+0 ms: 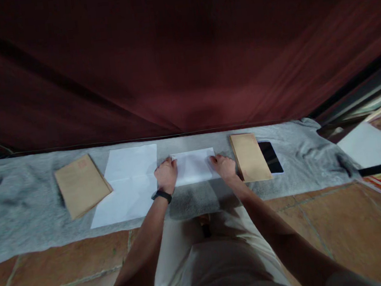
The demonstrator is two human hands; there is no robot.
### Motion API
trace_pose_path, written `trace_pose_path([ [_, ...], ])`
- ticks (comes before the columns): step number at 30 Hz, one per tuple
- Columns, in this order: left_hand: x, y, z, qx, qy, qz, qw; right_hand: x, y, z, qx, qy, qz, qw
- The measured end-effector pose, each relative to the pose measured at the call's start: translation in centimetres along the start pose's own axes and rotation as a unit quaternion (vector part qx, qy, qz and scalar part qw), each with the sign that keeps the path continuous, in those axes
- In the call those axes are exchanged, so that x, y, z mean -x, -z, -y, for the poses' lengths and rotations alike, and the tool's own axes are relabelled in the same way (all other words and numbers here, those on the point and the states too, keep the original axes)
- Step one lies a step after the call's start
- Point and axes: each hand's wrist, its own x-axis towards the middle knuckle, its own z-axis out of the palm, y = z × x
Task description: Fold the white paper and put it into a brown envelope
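A folded white sheet of paper (pixel 193 165) lies on the grey cloth (pixel 30 216) in front of me. My left hand (pixel 166 174), with a black band on the wrist, presses on the sheet's left edge with curled fingers. My right hand (pixel 224 166) presses on its right edge the same way. Left of my left hand lie larger white sheets (pixel 126 184). Right of my right hand sits a stack of brown envelopes (pixel 250 157).
Another brown envelope (pixel 81 185) lies at the left on the cloth. A black phone (pixel 270 157) lies beside the right stack. A dark red curtain (pixel 180 57) hangs behind. Terracotta floor tiles (pixel 54 278) are near me. White paper (pixel 366 143) and coloured items sit at far right.
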Motion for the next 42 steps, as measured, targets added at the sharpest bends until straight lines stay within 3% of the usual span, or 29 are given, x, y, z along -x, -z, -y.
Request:
trace_pose_path([
  [14, -0.4, -0.2, -0.2, -0.003, 0.012, 0.0, 1.0, -0.4, -1.0, 0.1, 0.006, 0.009, -0.033, 0.999],
  [18, -0.4, -0.6, -0.2, -0.007, -0.001, -0.008, 1.0, 0.0, -1.2, -0.2, -0.013, 0.034, -0.099, 0.994],
  [22, -0.4, -0.9, -0.1, -0.002, -0.012, -0.015, 1.0, 1.8, -1.6, 0.8, -0.056, 0.117, -0.172, 0.976],
  [27, -0.4, -0.9, -0.1, -0.003, -0.015, -0.022, 1.0, 4.8, -3.4, 3.9, -0.1, 0.283, -0.131, 0.945],
  [33, -0.6, -0.9, 0.0, 0.003, -0.014, -0.019, 1.0, 5.8, -5.1, 4.7, -0.102, 0.255, -0.118, 0.954],
  [42, -0.9, -1.1, 0.0, 0.005, -0.007, -0.014, 1.0, 5.8, -5.5, 4.3, -0.091, 0.242, -0.113, 0.959],
])
